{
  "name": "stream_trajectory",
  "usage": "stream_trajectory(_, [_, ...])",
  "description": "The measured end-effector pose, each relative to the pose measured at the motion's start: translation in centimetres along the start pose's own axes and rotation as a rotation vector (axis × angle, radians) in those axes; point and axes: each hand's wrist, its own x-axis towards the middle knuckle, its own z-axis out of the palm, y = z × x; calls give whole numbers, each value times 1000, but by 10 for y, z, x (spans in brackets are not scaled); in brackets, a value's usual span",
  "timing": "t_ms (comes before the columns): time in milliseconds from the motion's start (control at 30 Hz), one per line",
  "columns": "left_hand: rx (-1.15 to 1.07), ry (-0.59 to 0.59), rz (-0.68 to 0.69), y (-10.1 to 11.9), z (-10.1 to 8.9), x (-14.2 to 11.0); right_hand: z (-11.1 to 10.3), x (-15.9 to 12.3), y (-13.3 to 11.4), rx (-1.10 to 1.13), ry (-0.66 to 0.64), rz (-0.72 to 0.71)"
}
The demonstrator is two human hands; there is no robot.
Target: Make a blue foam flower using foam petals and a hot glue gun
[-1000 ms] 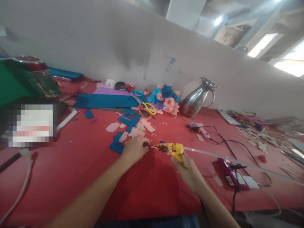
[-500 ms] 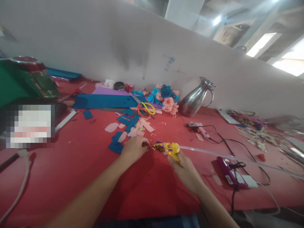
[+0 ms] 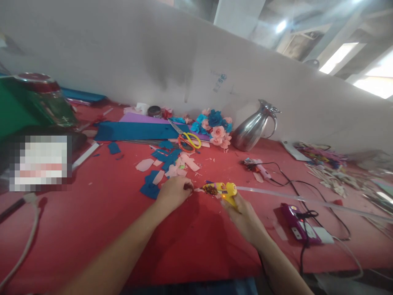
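My right hand [image 3: 244,217] grips a yellow glue gun [image 3: 221,190] with a long clear glue stick [image 3: 307,200] trailing to the right. Its nozzle points left at a small piece pinched in my left hand [image 3: 173,191], which rests closed on the red table [image 3: 92,213]. What the left fingers hold is too small to name. Blue and pink paper scraps [image 3: 167,164] lie just beyond the left hand.
Orange-and-yellow scissors [image 3: 187,139] lie on blue and purple sheets [image 3: 138,129]. Paper flowers [image 3: 215,127] and a steel jug [image 3: 253,127] stand by the wall. A pink glue gun [image 3: 259,167], a purple power strip [image 3: 296,225] with cords, and sticks [image 3: 331,176] are at right.
The glue gun and right hand have shifted slightly right and back; the left hand stays pinched at the nozzle.
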Motion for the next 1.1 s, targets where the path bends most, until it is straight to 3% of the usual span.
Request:
stream_trajectory(867, [-23, -2, 2, -3, 2, 2, -3, -1, -2, 8, -16, 13])
stream_trajectory(1000, [-47, -2, -17, -1, 2, 2, -17, 9, 7, 87, -5, 78])
stream_trajectory(1100, [-109, 31, -50, -3, -2, 2, -30, 31, 11, 233, -52, 169])
